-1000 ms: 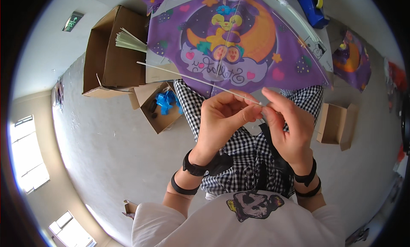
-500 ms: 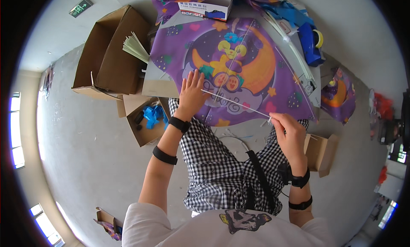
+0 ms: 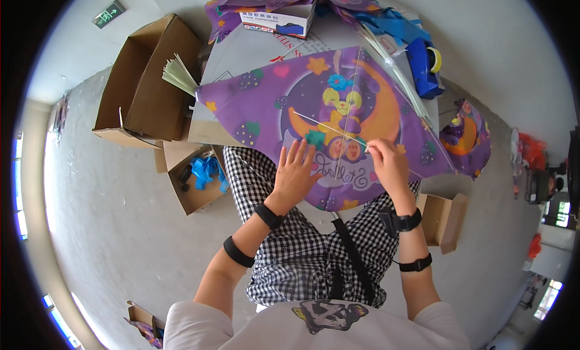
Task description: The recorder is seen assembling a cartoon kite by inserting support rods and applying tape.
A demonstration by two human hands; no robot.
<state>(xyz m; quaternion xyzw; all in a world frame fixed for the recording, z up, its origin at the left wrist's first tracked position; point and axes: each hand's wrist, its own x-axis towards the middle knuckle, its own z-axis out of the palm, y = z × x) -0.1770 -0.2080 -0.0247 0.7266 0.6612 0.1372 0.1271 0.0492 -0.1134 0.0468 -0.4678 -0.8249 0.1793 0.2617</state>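
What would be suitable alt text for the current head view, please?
A person's right hand holds a thin white rod over a purple printed sheet, while the left hand is spread over the sheet's near edge. A blue tape dispenser sits at upper right.

A pale, printed work surface (image 3: 223, 69) stands in front of the seated person; I can't tell whether it is a tabletop or a big carton. A purple kite sail (image 3: 314, 105) lies spread over most of it. At the far side sit a white box (image 3: 275, 22) and, over and around it, heaped purple printed fabric (image 3: 284, 0). Along the right side are a bundle of white rods (image 3: 402, 78) and a blue tape dispenser (image 3: 423, 72). The grey floor (image 3: 145, 235) carries an open carton (image 3: 193, 199) on the person's left and another tan carton (image 3: 441, 223) on the right.
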